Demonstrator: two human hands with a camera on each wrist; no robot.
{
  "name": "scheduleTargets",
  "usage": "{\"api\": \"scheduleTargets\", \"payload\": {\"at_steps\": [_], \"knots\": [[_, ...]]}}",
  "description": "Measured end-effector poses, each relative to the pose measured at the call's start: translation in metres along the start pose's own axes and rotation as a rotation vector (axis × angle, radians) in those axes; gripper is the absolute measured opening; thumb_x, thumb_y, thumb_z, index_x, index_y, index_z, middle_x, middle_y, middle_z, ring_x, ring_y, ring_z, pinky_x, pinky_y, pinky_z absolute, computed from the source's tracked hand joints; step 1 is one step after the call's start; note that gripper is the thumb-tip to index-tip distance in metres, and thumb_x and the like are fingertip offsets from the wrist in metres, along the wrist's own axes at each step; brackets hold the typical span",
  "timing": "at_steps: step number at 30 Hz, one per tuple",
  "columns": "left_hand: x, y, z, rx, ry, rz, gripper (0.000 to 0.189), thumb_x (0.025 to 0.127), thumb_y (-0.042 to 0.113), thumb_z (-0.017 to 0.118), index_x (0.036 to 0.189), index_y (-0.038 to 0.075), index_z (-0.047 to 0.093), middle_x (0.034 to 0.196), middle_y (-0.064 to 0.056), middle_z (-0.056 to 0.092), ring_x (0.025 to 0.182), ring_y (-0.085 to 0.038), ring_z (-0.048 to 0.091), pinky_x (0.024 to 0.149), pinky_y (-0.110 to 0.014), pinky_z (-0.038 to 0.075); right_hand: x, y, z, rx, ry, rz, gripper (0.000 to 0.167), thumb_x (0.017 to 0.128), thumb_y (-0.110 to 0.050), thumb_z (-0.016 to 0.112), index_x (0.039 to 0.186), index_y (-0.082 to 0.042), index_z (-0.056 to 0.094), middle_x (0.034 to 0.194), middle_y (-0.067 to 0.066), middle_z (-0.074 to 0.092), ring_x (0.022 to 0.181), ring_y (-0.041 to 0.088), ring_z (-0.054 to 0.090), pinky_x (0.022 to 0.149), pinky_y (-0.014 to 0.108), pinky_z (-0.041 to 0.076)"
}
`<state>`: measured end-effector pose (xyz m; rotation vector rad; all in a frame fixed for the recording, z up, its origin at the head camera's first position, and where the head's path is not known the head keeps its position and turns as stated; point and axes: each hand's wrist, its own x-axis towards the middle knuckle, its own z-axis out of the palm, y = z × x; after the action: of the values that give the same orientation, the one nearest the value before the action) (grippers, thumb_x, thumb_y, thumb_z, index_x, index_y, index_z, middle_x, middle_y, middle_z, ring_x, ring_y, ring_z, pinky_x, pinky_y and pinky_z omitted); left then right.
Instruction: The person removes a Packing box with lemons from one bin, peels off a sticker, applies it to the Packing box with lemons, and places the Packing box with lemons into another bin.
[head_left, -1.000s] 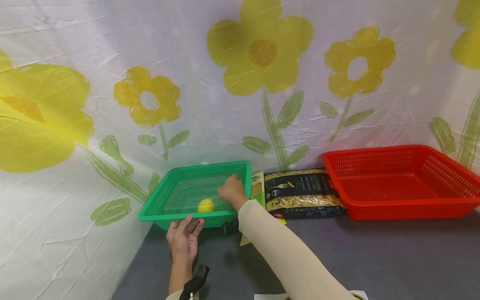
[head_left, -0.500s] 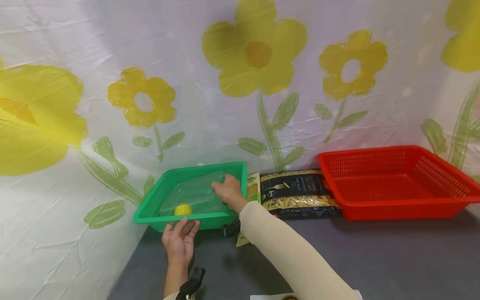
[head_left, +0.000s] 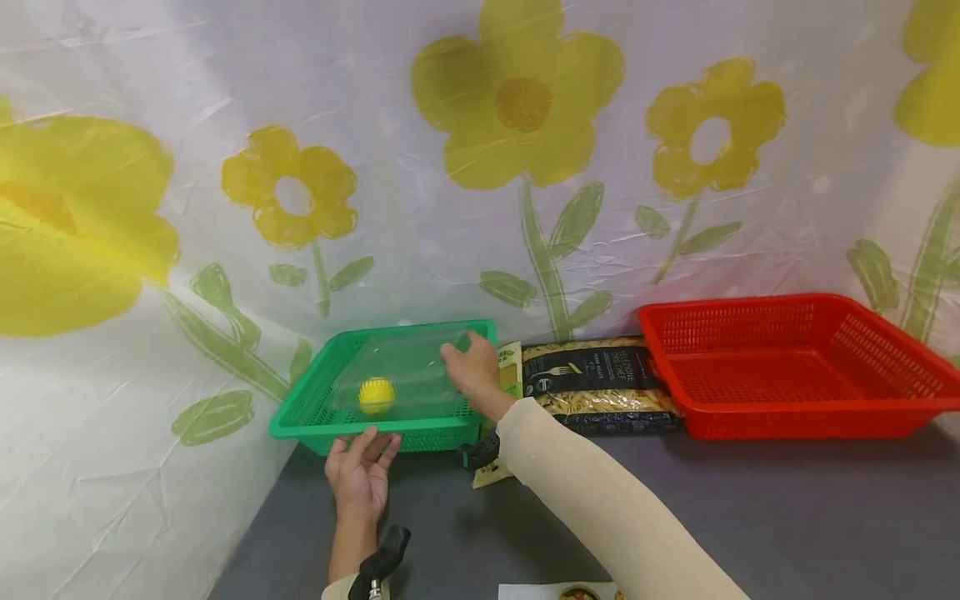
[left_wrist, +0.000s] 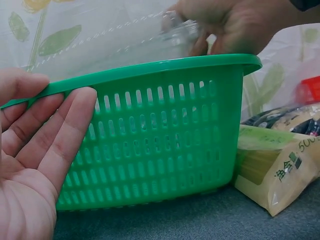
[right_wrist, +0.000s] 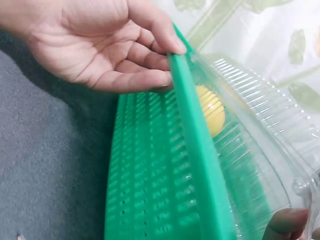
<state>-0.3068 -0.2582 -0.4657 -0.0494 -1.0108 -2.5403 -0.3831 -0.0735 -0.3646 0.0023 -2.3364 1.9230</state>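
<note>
My left hand (head_left: 358, 477) holds the near rim of a green plastic basket (head_left: 291, 423), thumb over the rim and fingers against the outer wall, as the left wrist view shows. Inside the basket, my right hand (head_left: 477, 368) pinches the right side of a clear plastic tray (head_left: 412, 367) with a ridged edge. The tray stands tilted, its upper part rising above the rim. A yellow ball (right_wrist: 213, 111) shows through the clear plastic in the right wrist view. In the head view the ball sits near the basket's front side.
Right of the basket lie a pale green packet (head_left: 511, 367) and a dark bag of pasta (head_left: 592, 375). Farther right stands a red basket (head_left: 810, 421). A flowered cloth (head_left: 420, 250) hangs behind the grey tabletop (head_left: 600, 500). A printed sheet (head_left: 525, 592) lies at the front edge.
The right hand has drawn the clear tray up and tilted it. The yellow ball moved left along the basket's front, then slightly back right. The left hand keeps its hold on the rim.
</note>
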Motion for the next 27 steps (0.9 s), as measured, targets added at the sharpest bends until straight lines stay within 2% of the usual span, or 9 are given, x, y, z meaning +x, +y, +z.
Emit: {"api": "scheduleTargets", "payload": {"at_steps": [2,4,6,8,10,13,16,21,27], "knots": [[-0.001,0.0,0.001,0.002,-0.002,-0.014,0.018,0.1,0.0,0.06,0.092,0.005,0.045,0.083,-0.009,0.062,0.075,-0.023,0.074,0.077,-0.04,0.062,-0.003,-0.002,-0.008,0.006,0.028,0.003,0.068,0.092,-0.022,0.059,0.156,-0.012,0.039,0.088,0.007,0.066,0.038,0.012,0.031,0.041,0.029,0.036],[-0.002,0.0,0.001,0.009,-0.001,-0.034,0.018,0.1,0.0,0.06,0.091,0.004,0.044,0.082,-0.01,0.063,0.075,-0.023,0.074,0.078,-0.041,0.062,-0.007,-0.005,-0.017,0.019,0.052,0.016,0.07,0.089,-0.021,0.059,0.156,-0.013,0.04,0.088,0.007,0.066,0.037,0.012,0.031,0.04,0.029,0.036],[-0.005,0.0,0.001,0.016,0.004,-0.05,0.019,0.1,0.0,0.059,0.091,0.004,0.043,0.08,-0.01,0.063,0.074,-0.024,0.074,0.078,-0.041,0.062,-0.013,-0.009,-0.025,0.029,0.061,0.028,0.07,0.089,-0.02,0.059,0.156,-0.014,0.04,0.073,0.005,0.062,0.037,0.012,0.029,0.039,0.029,0.034],[-0.007,0.0,0.0,0.029,0.008,-0.051,0.019,0.1,0.0,0.06,0.09,0.004,0.043,0.08,-0.01,0.063,0.075,-0.024,0.074,0.079,-0.041,0.062,-0.019,-0.015,-0.032,0.048,0.056,0.033,0.071,0.089,-0.019,0.059,0.157,-0.016,0.039,0.052,0.002,0.05,0.036,0.013,0.028,0.038,0.03,0.034],[-0.008,0.001,0.0,0.034,0.009,-0.043,0.019,0.1,0.0,0.06,0.09,0.004,0.044,0.08,-0.009,0.063,0.075,-0.024,0.074,0.079,-0.041,0.062,-0.024,-0.022,-0.039,0.053,0.049,0.021,0.07,0.089,-0.02,0.059,0.157,-0.016,0.039,0.046,-0.002,0.041,0.035,0.013,0.03,0.039,0.032,0.037],[-0.008,0.003,0.0,0.032,0.005,-0.034,0.018,0.1,0.001,0.061,0.091,0.004,0.046,0.081,-0.009,0.063,0.075,-0.023,0.074,0.079,-0.041,0.062,-0.031,-0.032,-0.048,0.075,0.043,0.001,0.07,0.089,-0.021,0.059,0.156,-0.016,0.041,0.046,-0.004,0.043,0.036,0.013,0.034,0.043,0.035,0.044],[-0.006,0.004,0.001,0.023,0.005,-0.036,0.017,0.1,0.0,0.06,0.091,0.004,0.046,0.08,-0.009,0.063,0.076,-0.023,0.074,0.078,-0.041,0.062,-0.035,-0.038,-0.057,0.085,0.039,-0.005,0.066,0.091,-0.023,0.059,0.154,-0.018,0.044,0.058,-0.003,0.054,0.038,0.013,0.036,0.046,0.036,0.047],[-0.004,0.004,0.001,0.011,0.008,-0.04,0.016,0.101,0.001,0.058,0.092,0.005,0.046,0.082,-0.009,0.064,0.075,-0.023,0.074,0.079,-0.04,0.062,-0.042,-0.038,-0.072,0.132,0.02,-0.008,0.059,0.094,-0.023,0.056,0.152,-0.021,0.047,0.102,0.006,0.069,0.041,0.013,0.037,0.047,0.034,0.044],[-0.003,0.004,0.001,0.017,-0.012,-0.009,0.015,0.1,0.001,0.06,0.093,0.005,0.048,0.083,-0.009,0.064,0.076,-0.023,0.074,0.079,-0.04,0.062,-0.049,-0.033,-0.092,0.204,0.013,0.014,0.06,0.092,-0.02,0.057,0.152,-0.02,0.048,0.109,0.013,0.064,0.044,0.012,0.033,0.049,0.03,0.038]]}}
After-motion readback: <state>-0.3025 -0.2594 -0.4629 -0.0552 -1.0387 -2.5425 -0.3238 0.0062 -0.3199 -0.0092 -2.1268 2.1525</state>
